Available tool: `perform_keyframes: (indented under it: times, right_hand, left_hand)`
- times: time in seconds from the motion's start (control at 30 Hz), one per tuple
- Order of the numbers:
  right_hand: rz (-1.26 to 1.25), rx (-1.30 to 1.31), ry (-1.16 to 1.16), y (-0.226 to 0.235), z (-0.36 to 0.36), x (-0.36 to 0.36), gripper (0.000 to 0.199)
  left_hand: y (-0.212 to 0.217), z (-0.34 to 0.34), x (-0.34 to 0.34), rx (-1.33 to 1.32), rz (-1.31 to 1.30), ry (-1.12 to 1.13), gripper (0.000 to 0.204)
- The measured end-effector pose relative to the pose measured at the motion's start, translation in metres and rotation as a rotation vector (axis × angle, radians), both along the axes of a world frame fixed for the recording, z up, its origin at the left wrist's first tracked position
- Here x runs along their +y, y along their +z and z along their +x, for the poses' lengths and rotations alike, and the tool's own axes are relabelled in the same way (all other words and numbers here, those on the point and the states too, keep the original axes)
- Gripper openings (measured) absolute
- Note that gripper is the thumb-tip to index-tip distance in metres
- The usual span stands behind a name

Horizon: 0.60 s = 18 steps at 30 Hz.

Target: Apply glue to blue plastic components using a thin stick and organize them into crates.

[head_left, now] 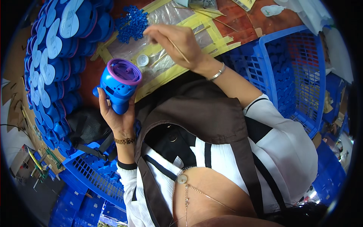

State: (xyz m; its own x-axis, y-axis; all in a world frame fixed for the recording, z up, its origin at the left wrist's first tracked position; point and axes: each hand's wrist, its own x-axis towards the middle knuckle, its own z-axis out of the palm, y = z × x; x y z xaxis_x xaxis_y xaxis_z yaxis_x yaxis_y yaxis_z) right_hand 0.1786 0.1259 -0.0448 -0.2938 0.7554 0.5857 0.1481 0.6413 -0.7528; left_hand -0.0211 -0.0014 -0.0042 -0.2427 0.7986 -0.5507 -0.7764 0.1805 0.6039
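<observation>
- The left hand [119,123] is closed around the lower body of a blue cup-shaped toy piece [118,86], keeping it raised just above the palm with its open, purple-rimmed end tilted up and away from the wrist.
- The right hand [188,43] is well apart from the left, up and to its right; its curled fingers grip a thin wooden stick [178,50], while the blurred fingertips point left. Whether they also pinch a small part, I cannot tell.
- The toy piece sits below and left of the right hand, not touching it.
- Just beyond the right fingertips, a heap of small blue parts [132,23] lies on the bench [242,28].
- Between the hands, near the toy's rim, stands a small round container [143,60].
- Left of the left hand rise stacked blue pieces [53,41]; right of the right forearm is a blue crate [267,72].
</observation>
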Motion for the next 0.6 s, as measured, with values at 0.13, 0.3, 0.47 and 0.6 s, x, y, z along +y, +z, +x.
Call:
perform_keyframes:
  times: [0.13,0.3,0.47,0.6]
  right_hand:
    - [0.072,-0.277,-0.210,-0.024,-0.012,0.027,0.012]
    - [0.183,-0.358,-0.254,-0.025,-0.025,0.033,0.005]
    - [0.205,-0.417,-0.250,-0.020,-0.021,0.030,0.003]
    - [0.195,-0.449,-0.183,-0.019,-0.013,0.030,0.011]
  left_hand:
    - [-0.001,0.002,0.001,-0.009,-0.002,-0.009,0.052]
    - [0.000,0.002,0.002,-0.010,0.006,-0.009,0.051]
    - [0.000,0.004,0.001,-0.024,0.017,-0.011,0.050]
    - [-0.002,0.005,0.000,0.001,0.028,-0.021,0.049]
